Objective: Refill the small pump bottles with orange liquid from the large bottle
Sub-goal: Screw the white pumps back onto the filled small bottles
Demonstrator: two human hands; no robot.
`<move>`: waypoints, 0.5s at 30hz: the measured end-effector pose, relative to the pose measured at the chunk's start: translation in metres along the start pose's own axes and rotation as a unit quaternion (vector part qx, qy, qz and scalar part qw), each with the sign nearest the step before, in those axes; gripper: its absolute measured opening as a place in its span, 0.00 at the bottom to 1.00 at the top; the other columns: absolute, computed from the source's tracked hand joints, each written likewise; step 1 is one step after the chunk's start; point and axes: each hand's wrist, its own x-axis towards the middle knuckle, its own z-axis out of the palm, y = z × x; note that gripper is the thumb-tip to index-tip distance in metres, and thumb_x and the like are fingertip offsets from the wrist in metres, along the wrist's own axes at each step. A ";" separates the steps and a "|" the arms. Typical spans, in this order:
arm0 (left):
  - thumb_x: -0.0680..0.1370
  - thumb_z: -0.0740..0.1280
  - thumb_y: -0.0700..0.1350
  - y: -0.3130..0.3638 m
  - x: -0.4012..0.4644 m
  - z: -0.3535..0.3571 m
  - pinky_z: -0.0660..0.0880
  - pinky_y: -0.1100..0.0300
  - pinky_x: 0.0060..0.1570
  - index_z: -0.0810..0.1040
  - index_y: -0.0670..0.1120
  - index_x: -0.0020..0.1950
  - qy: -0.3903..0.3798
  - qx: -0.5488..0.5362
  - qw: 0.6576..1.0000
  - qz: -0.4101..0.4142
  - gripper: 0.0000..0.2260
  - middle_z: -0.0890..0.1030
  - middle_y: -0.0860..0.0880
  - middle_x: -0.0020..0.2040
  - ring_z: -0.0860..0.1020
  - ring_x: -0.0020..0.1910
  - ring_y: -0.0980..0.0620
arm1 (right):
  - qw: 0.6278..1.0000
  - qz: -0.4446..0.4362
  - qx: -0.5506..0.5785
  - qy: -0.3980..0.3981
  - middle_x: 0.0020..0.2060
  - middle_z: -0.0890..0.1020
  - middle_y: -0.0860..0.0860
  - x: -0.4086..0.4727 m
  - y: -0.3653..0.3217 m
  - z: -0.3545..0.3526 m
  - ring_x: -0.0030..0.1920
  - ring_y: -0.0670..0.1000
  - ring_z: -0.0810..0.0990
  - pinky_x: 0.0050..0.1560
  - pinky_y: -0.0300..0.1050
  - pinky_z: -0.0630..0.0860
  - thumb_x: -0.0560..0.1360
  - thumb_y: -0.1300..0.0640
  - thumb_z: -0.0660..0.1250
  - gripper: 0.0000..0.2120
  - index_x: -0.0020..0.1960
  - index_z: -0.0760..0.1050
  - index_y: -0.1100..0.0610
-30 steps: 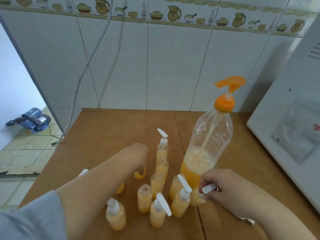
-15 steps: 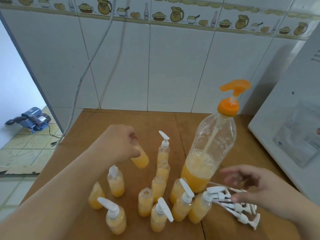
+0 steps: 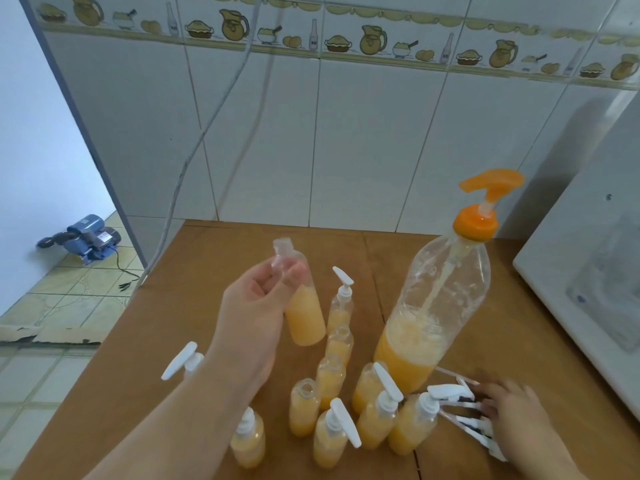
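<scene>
An uncapped small bottle (image 3: pixel 300 303) is pinched by the left hand (image 3: pixel 254 317), left of the large bottle (image 3: pixel 433 306). The right hand (image 3: pixel 509 407), fingers spread, rests on loose pump heads (image 3: pixel 460 408) near its base; one should be inserted straight.

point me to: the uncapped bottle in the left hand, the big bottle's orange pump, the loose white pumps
uncapped small bottle (image 3: pixel 304 317), head view, on its orange-filled lower body.
orange pump (image 3: pixel 476 223), head view, on the collar.
loose white pumps (image 3: pixel 474 426), head view, on one pump head under the right hand.

my left forearm (image 3: pixel 194 407) hiding a small pump bottle (image 3: pixel 188 362) beside it, my blurred right hand (image 3: pixel 512 407) covering loose pump heads (image 3: pixel 471 424)
</scene>
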 end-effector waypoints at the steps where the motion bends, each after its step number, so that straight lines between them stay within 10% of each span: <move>1: 0.69 0.69 0.49 -0.002 -0.002 0.003 0.78 0.58 0.49 0.82 0.47 0.51 -0.006 0.006 1.000 0.006 0.13 0.84 0.50 0.45 0.81 0.43 0.55 | 1.000 0.000 0.014 -0.002 0.56 0.73 0.44 -0.001 0.001 -0.002 0.55 0.48 0.68 0.52 0.37 0.65 0.76 0.54 0.64 0.15 0.62 0.74 0.44; 8: 0.72 0.68 0.53 -0.011 -0.003 0.011 0.76 0.64 0.33 0.78 0.38 0.53 -0.028 -0.007 0.999 -0.033 0.20 0.80 0.48 0.39 0.76 0.31 0.57 | 0.996 -0.012 0.054 -0.071 0.46 0.75 0.46 -0.009 0.001 -0.008 0.52 0.50 0.74 0.48 0.37 0.68 0.71 0.56 0.69 0.20 0.38 0.64 0.33; 15: 0.73 0.66 0.57 -0.008 -0.001 0.008 0.78 0.58 0.38 0.81 0.45 0.47 -0.070 0.115 0.991 0.023 0.15 0.82 0.45 0.39 0.79 0.36 0.48 | 0.991 -0.016 0.132 -0.022 0.39 0.78 0.43 -0.020 0.017 -0.065 0.42 0.43 0.73 0.39 0.33 0.66 0.71 0.52 0.72 0.11 0.39 0.72 0.39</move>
